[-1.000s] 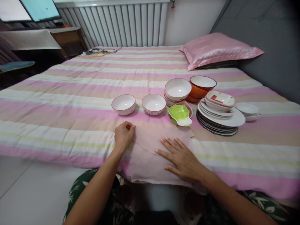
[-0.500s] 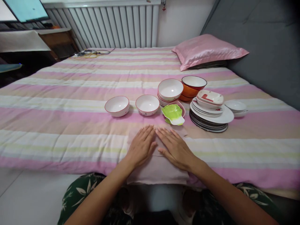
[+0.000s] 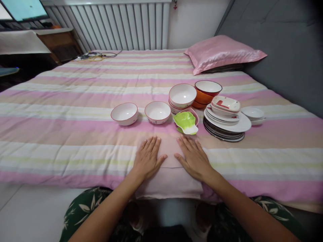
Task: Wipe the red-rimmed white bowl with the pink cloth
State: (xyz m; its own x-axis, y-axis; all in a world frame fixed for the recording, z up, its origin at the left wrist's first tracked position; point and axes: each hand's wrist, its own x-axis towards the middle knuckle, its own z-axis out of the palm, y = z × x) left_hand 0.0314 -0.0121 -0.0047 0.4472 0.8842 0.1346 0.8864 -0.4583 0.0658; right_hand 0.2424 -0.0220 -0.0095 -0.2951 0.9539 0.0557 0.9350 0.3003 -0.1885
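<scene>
Head view: left hand point(image 3: 148, 157), right hand point(image 3: 193, 157) palm-down

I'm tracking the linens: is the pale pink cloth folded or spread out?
Apparently folded over: a layer's edge crosses the cloth, on which the left hand and right hand lie flat. Cannot tell how many layers.

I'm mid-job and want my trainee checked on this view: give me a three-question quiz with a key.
1. True or false: the left hand and right hand both rest palm down on the pale pink cloth.

2. From the wearer's view, the green dish is: A) left of the plate stack; B) right of it; C) on top of it.

3. How many red-rimmed white bowls stand singly, outside any stack?

Key: 1. True. 2. A. 3. Two.
</scene>
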